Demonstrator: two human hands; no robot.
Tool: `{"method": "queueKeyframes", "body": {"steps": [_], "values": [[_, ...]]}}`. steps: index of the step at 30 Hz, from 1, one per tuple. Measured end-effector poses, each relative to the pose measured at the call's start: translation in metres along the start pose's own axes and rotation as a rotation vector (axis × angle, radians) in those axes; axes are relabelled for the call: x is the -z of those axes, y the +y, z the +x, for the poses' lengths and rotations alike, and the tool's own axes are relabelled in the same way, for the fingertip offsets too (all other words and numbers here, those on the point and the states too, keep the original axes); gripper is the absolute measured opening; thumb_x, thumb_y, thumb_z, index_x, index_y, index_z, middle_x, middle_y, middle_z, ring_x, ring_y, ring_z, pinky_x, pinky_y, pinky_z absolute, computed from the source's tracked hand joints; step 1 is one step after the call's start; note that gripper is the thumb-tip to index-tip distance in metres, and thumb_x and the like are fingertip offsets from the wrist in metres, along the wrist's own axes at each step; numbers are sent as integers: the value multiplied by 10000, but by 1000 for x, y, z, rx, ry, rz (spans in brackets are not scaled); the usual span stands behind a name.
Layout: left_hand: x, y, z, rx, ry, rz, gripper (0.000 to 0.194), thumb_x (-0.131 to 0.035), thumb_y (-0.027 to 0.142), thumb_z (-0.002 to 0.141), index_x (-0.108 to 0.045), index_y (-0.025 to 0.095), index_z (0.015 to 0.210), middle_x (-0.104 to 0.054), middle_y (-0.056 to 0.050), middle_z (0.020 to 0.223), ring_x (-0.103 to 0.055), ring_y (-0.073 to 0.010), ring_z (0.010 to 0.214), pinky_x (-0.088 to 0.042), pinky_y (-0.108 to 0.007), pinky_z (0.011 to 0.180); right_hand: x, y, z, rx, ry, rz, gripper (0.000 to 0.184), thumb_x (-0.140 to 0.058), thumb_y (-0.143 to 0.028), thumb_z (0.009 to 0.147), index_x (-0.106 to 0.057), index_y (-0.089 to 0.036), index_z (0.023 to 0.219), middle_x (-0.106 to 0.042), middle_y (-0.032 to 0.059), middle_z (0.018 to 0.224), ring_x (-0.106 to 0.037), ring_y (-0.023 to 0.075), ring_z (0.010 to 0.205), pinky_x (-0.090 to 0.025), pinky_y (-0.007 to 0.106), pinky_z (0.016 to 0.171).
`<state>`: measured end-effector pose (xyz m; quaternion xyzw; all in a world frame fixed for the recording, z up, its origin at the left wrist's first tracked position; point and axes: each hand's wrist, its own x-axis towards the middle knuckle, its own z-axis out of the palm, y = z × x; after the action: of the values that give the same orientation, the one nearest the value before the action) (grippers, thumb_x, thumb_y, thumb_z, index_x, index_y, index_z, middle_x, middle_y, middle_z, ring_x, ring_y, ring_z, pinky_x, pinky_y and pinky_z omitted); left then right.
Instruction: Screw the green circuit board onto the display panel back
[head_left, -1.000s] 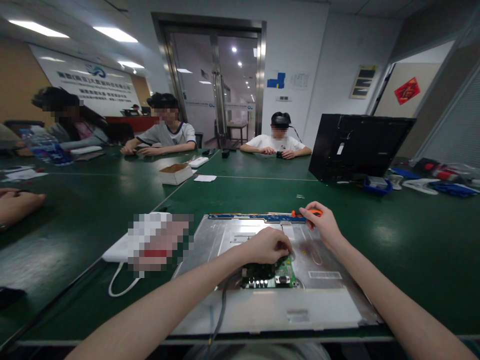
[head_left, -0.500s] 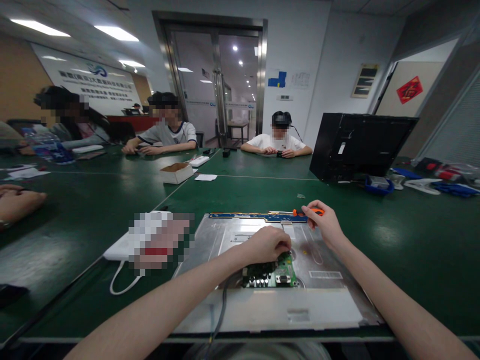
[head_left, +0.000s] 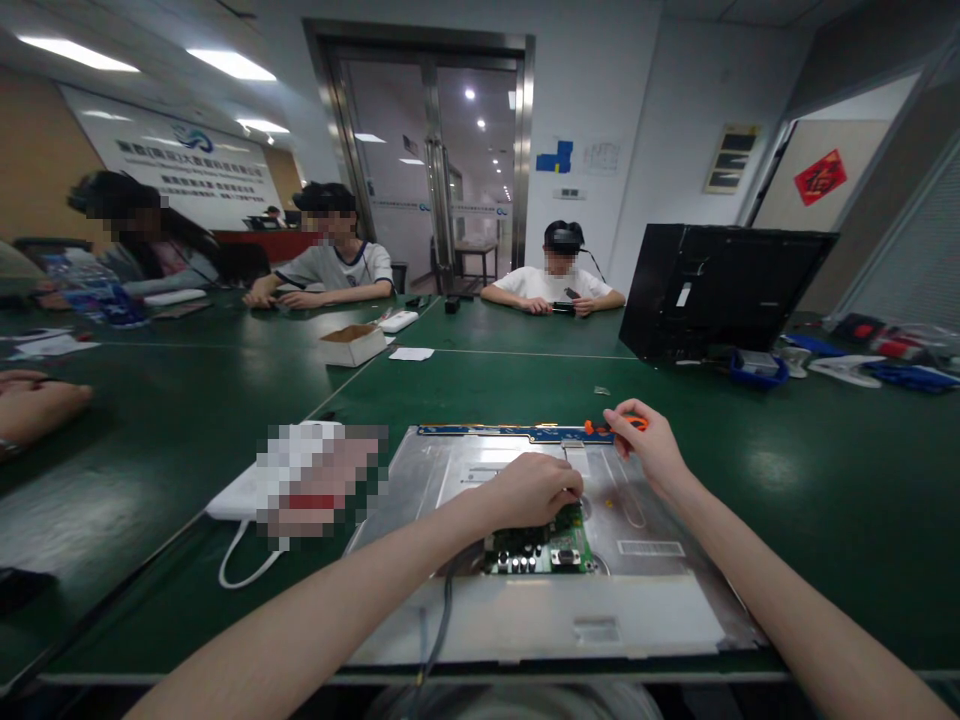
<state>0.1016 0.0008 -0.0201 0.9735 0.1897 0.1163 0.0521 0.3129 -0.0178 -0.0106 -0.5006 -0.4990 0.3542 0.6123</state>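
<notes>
A metal-backed display panel (head_left: 652, 610) lies flat on the table. On its middle sits a green circuit board (head_left: 577, 540), and a blue circuit strip (head_left: 480, 432) runs along its far edge. My left hand (head_left: 536, 490) is closed over the far part of the green board; its fingertips are curled, and what they pinch is hidden. Above the panel's far right part, my right hand (head_left: 645, 445) grips a screwdriver by its orange handle (head_left: 637, 422). The handle points left along the blue strip, and the shaft is hard to make out.
Left of the panel lies a white power bank (head_left: 247, 490) with a cable. A black monitor (head_left: 720, 290) stands at the right, beside a blue tray (head_left: 757, 372). Farther off is a small open box (head_left: 352, 347). Several people sit around the green table (head_left: 487, 385); a co-worker's hand (head_left: 41, 410) rests at left.
My hands have hardly moved. The screwdriver's shaft, visible earlier along the blue strip, no longer shows clearly. The person opposite has shifted their hands and the dark object in them.
</notes>
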Motion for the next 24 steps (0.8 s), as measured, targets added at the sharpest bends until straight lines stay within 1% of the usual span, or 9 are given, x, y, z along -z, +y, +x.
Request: {"method": "queueKeyframes", "body": {"steps": [8, 12, 15, 17, 24], "values": [[-2, -2, -1, -49, 13, -41, 202, -582, 128, 959, -757, 228, 985, -756, -23, 921, -698, -174, 849, -461, -242, 726, 0, 1, 1, -5, -4, -12, 589, -839, -732, 588, -557, -232, 718, -488, -75, 378, -413, 100, 330, -305, 219, 370], [-3, -2, 0, -32, 18, -57, 184, -619, 107, 924, -766, 213, 955, -764, -23, 914, -702, -177, 850, -469, -240, 730, -1, 1, 1, -25, 1, -9, 620, -822, -772, 576, -544, -236, 714, -473, -83, 366, -397, 96, 311, -284, 214, 348], [-4, -2, 0, -12, 23, -76, 162, -640, 106, 908, -765, 206, 927, -766, -24, 902, -703, -177, 843, -474, -239, 735, -1, 2, 2, -61, -4, -9, 639, -824, -787, 554, -542, -232, 697, -526, -66, 404, -386, 86, 288, -236, 206, 315], [-4, -2, 0, -6, 24, -90, 160, -639, 113, 910, -765, 211, 919, -762, -22, 888, -703, -173, 834, -477, -235, 737, -1, 3, 2, -85, -9, 0, 651, -834, -784, 538, -535, -231, 705, -578, -49, 453, -398, 85, 285, -227, 203, 301], [-3, -2, 0, 12, 35, -166, 116, -665, 126, 897, -755, 197, 881, -755, -28, 850, -694, -173, 801, -479, -234, 728, 0, 4, 4, -96, -3, 87, 662, -830, -752, 562, -464, -257, 805, -549, -77, 526, -477, 110, 374, -324, 204, 325]]}}
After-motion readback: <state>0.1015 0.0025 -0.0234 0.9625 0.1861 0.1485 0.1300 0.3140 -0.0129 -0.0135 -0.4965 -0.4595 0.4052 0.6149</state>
